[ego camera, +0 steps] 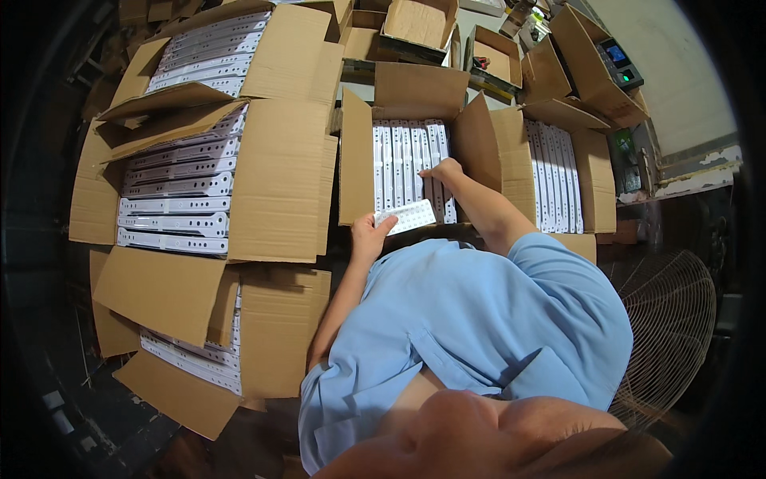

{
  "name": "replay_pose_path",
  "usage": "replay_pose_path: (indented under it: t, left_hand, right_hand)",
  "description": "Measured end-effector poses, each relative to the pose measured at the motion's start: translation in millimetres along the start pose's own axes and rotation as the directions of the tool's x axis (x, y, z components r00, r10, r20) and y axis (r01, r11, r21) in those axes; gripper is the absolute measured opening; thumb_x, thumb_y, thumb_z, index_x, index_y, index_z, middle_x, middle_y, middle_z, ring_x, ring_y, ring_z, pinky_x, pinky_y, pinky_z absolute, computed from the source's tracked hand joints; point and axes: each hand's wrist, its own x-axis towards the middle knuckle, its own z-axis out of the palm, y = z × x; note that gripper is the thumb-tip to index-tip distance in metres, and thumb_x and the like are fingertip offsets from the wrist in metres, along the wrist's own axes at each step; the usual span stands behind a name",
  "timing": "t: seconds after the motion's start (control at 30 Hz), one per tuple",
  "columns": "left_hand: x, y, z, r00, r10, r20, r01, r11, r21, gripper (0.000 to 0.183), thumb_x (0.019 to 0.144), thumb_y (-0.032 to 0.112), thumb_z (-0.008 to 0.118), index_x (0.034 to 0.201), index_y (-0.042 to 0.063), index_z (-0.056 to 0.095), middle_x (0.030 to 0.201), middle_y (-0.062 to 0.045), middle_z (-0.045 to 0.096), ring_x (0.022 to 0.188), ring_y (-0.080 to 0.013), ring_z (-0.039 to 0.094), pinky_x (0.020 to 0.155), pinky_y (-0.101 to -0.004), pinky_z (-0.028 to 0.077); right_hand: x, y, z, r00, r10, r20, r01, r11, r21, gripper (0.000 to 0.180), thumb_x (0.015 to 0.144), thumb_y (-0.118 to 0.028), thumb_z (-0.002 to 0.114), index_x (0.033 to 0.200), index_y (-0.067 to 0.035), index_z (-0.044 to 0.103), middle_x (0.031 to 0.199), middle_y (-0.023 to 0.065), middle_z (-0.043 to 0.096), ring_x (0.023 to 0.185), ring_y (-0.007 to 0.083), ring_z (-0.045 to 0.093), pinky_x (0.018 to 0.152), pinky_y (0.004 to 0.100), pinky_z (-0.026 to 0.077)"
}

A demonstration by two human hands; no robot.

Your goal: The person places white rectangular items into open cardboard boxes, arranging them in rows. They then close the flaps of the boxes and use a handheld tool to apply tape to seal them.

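Note:
A white sheet of small printed labels (413, 217) is pinched in my left hand (369, 236), thumb on top, at the near edge of an open cardboard box (357, 161). Inside that box, white perforated metal rails (395, 158), which look like drawer slides, stand packed side by side. My right hand (446, 170) reaches over them from the right, with a fingertip at one rail's face. Whether something small is under those fingers is hidden.
On the left, open cartons (275, 179) hold more rails (173, 206), their flaps spread outward. Another rail carton (586, 191) stands at right. Beyond are shallow wooden trays (419, 24) and a device with a lit screen (619, 63). A wire fan guard (670, 335) is close at my right.

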Motion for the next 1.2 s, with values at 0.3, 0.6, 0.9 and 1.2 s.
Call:
replay_pose_path:
  t: [0.3, 0.6, 0.9, 1.2]
  left_hand:
    - [-4.3, 6.9, -6.6, 1.0, -0.004, 0.029, 0.004, 1.0, -0.03, 0.016, 0.084, 0.008, 0.068, 0.092, -0.005, 0.067, 0.086, -0.004, 0.067, 0.074, -0.0076, 0.059, 0.066, -0.0234, 0.048]
    - [-4.2, 1.0, -0.5, 1.0, 0.0, 0.004, 0.0, 0.992, -0.123, 0.016, 0.085, 0.005, 0.065, 0.097, -0.006, 0.066, 0.09, -0.006, 0.068, 0.078, -0.0091, 0.061, 0.071, -0.0248, 0.05]
    - [-7.4, 16.7, 9.1, 0.996, -0.04, -0.074, 0.032, 0.994, -0.102, 0.018, 0.086, 0.008, 0.067, 0.097, -0.006, 0.065, 0.09, -0.008, 0.067, 0.075, -0.0106, 0.062, 0.066, -0.0245, 0.051]
    - [-12.6, 20.7, 15.4, 0.989, -0.056, -0.134, 0.04, 0.992, -0.116, 0.019, 0.086, 0.011, 0.067, 0.095, -0.005, 0.064, 0.087, -0.008, 0.067, 0.07, -0.0112, 0.063, 0.059, -0.0235, 0.051]
  right_hand:
    - [27.4, 26.1, 6.3, 0.958, -0.02, 0.287, -0.117, 0.885, 0.452, 0.037, 0.067, -0.006, 0.081, 0.101, 0.002, 0.067, 0.098, 0.0148, 0.068, 0.086, 0.0279, 0.066, 0.077, 0.0428, 0.052]
    - [72.8, 55.3, 13.7, 0.737, -0.231, 0.635, -0.304, 0.726, 0.616, 0.028, 0.075, -0.014, 0.075, 0.096, 0.0, 0.063, 0.083, 0.0117, 0.067, 0.073, 0.0253, 0.066, 0.066, 0.0417, 0.053]
    - [34.0, 46.1, 10.0, 0.906, -0.33, 0.265, 0.034, 0.681, 0.732, 0.025, 0.076, -0.003, 0.068, 0.099, -0.002, 0.059, 0.087, 0.0101, 0.065, 0.074, 0.0198, 0.064, 0.068, 0.0356, 0.053]
    - [46.7, 55.9, 15.3, 0.907, -0.338, 0.251, 0.005, 0.605, 0.796, 0.038, 0.074, -0.002, 0.07, 0.11, -0.002, 0.057, 0.094, 0.0106, 0.065, 0.084, 0.0239, 0.063, 0.076, 0.0394, 0.052]
